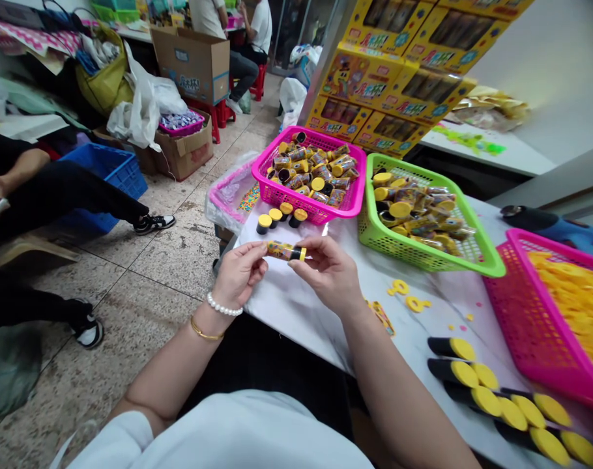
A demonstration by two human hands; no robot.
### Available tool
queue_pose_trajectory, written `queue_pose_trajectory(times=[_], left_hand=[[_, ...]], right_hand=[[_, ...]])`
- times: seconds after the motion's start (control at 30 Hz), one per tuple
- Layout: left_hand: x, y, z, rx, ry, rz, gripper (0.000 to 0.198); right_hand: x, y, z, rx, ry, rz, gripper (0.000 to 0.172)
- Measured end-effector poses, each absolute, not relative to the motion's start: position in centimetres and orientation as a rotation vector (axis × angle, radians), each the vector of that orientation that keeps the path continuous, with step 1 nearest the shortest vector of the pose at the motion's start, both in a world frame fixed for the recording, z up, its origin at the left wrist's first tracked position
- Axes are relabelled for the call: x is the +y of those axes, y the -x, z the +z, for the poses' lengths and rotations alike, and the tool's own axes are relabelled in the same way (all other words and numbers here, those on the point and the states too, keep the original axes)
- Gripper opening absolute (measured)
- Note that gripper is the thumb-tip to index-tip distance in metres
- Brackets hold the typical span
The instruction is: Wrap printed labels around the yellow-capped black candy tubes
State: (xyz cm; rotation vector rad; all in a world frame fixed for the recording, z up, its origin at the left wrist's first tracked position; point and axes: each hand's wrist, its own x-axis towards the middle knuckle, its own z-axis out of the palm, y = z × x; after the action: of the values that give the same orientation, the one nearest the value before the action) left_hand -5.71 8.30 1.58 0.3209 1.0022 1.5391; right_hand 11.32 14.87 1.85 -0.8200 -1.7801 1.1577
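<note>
Between my two hands I hold a small tube (279,251) sideways, with a yellow patterned wrap, a black band and a yellow end. My left hand (240,273) pinches its left end. At the yellow right end, the fingers of my right hand (330,270) close around it. Just beyond stand several short black pieces with yellow tops (264,223). A pink basket (309,212) behind them is filled with similar wrapped tubes. To its right, a green basket (423,259) holds more of them. Yellow ring-shaped pieces (414,304) lie right of my right hand.
Black cylinders with yellow ends (465,374) lie at the table's right, beside a pink basket (531,332) of yellow pieces. Stacked yellow boxes (360,81) rise behind the baskets. A blue-and-black tool (545,225) lies far right. Another person's legs (81,189) extend at left.
</note>
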Motion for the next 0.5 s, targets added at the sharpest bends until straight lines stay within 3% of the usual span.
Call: queue_pose_trajectory(times=[0.13,0.23,0.37,0.5], left_hand=[[8.01,6.38,1.56,1.122,-0.463,1.692,0.036],[8.07,6.66,1.44,1.111,-0.667,1.539,0.049],[8.34,6.22,1.03,1.053,-0.744,1.417,0.040],[8.63,6.17,0.78,0.949,-0.678,1.406,0.044]], right_hand=[[14.91,-11.57,2.08,-1.799,0.771,1.066,0.041],[14.83,-11.48,2.12,-1.894,0.691,1.046,0.037],[14.78,-11.57,1.88,-2.018,0.661,0.989,0.033],[14.85,-12.04,1.88,-2.031,0.667,0.927,0.040]])
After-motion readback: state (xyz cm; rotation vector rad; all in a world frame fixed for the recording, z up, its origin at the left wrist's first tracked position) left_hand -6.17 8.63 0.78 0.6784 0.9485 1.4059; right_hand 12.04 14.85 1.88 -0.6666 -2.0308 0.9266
